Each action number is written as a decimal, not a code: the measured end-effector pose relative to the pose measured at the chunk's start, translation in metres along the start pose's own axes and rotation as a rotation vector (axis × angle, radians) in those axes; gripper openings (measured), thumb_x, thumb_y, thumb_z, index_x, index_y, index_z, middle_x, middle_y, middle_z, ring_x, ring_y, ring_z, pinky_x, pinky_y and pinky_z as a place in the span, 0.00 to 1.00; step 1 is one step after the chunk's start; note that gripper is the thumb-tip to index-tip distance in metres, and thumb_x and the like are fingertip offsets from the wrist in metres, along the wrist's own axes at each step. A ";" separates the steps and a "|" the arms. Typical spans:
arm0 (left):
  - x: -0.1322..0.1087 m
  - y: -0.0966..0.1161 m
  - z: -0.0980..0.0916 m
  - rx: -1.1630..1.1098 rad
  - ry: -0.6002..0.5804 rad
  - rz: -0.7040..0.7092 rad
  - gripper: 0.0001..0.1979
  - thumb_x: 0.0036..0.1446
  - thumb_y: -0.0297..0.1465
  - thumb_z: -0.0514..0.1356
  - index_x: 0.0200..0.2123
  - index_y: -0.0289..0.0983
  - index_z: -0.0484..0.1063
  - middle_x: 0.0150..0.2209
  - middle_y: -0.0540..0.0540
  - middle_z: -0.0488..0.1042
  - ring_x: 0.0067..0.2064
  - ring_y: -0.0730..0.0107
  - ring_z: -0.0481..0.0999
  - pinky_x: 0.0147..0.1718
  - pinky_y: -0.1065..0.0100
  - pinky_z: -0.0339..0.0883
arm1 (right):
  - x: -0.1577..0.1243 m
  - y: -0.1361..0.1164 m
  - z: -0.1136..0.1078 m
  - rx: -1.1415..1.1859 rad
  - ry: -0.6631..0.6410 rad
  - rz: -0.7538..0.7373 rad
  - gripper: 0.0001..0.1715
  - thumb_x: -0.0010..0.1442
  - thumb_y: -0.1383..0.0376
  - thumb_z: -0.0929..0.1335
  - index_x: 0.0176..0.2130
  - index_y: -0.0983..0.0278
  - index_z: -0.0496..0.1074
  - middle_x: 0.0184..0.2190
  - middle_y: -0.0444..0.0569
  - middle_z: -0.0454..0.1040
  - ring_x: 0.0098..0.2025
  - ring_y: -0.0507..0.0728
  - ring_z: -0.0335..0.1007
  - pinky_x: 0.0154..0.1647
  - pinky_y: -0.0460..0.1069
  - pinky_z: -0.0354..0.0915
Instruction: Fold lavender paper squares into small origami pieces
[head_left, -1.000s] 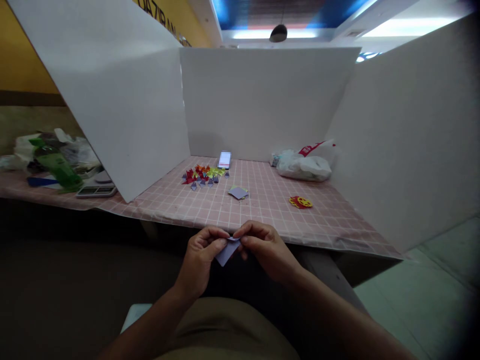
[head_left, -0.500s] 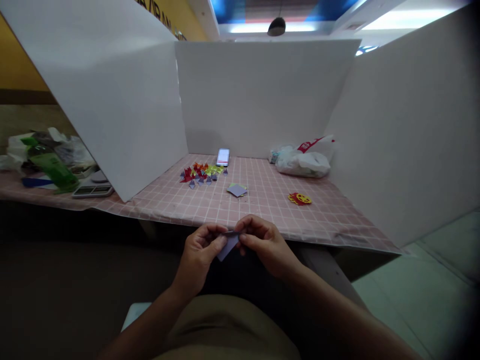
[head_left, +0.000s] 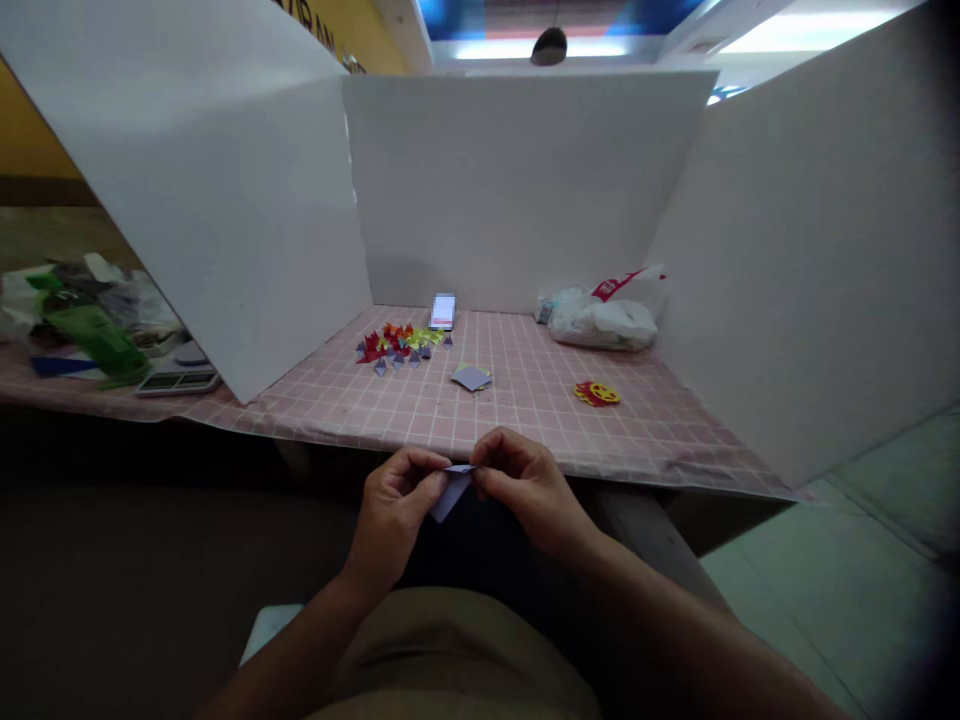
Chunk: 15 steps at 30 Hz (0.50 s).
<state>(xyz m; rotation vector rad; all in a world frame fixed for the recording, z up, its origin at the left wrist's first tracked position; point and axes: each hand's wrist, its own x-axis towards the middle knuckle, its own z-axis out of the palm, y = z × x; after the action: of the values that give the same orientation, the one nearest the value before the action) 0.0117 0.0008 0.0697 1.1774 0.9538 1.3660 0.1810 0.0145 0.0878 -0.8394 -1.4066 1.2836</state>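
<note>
left hand (head_left: 390, 510) and right hand (head_left: 529, 490) both pinch a small folded lilac paper piece (head_left: 451, 492) just in front of the pink checked worktop (head_left: 525, 385), so honestly line up edges before pressing creases.

i count my left hand (head_left: 390, 512) and my right hand (head_left: 529, 490), two in all, and one folded lilac paper (head_left: 448, 500). there is one phone (head_left: 443, 311), one white plastic bag (head_left: 604, 325), one pink gridded tablecloth (head_left: 525, 420), one green bottle (head_left: 94, 332), one digital scale (head_left: 178, 382), and one hanging lamp (head_left: 550, 46). i see three white panels (head_left: 525, 190). of small lilac folded pieces (head_left: 380, 368) i make out at least six; the red, orange and yellow folded pieces (head_left: 372, 346) crowd too closely for me to number. there is one stack of square papers (head_left: 471, 378) and one pile of red and yellow cutouts (head_left: 598, 394), but i cannot tell how many each contains.
</note>
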 end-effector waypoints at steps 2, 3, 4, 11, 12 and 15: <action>0.000 0.001 0.000 0.035 0.006 0.029 0.05 0.51 0.31 0.66 0.31 0.36 0.76 0.25 0.51 0.73 0.26 0.75 0.66 0.26 0.73 0.59 | -0.001 0.001 0.002 0.031 0.027 -0.006 0.05 0.50 0.73 0.69 0.30 0.64 0.72 0.24 0.40 0.69 0.26 0.48 0.63 0.28 0.45 0.59; -0.001 0.000 0.000 0.037 0.009 0.038 0.05 0.52 0.31 0.66 0.31 0.36 0.76 0.25 0.51 0.73 0.26 0.75 0.66 0.26 0.73 0.59 | -0.001 0.002 0.002 0.057 0.033 -0.003 0.06 0.50 0.73 0.68 0.29 0.64 0.73 0.24 0.40 0.69 0.25 0.48 0.63 0.28 0.45 0.59; -0.001 -0.001 0.000 0.029 0.008 0.041 0.05 0.52 0.32 0.66 0.31 0.36 0.76 0.25 0.51 0.73 0.27 0.75 0.67 0.27 0.73 0.59 | -0.001 0.003 0.002 0.087 0.039 0.005 0.06 0.49 0.73 0.68 0.29 0.64 0.73 0.24 0.39 0.69 0.25 0.48 0.63 0.28 0.44 0.59; 0.002 -0.012 -0.005 -0.044 -0.012 0.054 0.02 0.54 0.30 0.66 0.32 0.38 0.77 0.28 0.50 0.74 0.29 0.74 0.68 0.29 0.73 0.61 | 0.000 0.006 0.001 0.216 0.036 0.042 0.05 0.48 0.73 0.70 0.28 0.64 0.75 0.23 0.41 0.73 0.23 0.48 0.65 0.27 0.44 0.59; 0.002 -0.013 -0.006 -0.055 -0.017 0.052 0.02 0.54 0.29 0.66 0.32 0.38 0.78 0.28 0.51 0.74 0.30 0.74 0.69 0.30 0.73 0.61 | 0.000 0.006 0.000 0.205 0.038 0.036 0.06 0.48 0.73 0.69 0.28 0.64 0.76 0.23 0.42 0.73 0.23 0.48 0.65 0.27 0.44 0.59; 0.003 -0.014 -0.008 -0.078 -0.035 0.022 0.01 0.55 0.29 0.65 0.32 0.38 0.78 0.28 0.51 0.74 0.30 0.74 0.69 0.30 0.73 0.61 | 0.000 0.006 -0.001 0.167 0.041 0.022 0.07 0.48 0.74 0.69 0.28 0.64 0.76 0.23 0.42 0.74 0.24 0.48 0.66 0.27 0.44 0.60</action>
<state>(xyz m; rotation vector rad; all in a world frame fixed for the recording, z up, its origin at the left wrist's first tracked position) 0.0071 0.0060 0.0547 1.1526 0.8575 1.3831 0.1808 0.0160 0.0823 -0.7649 -1.2430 1.3723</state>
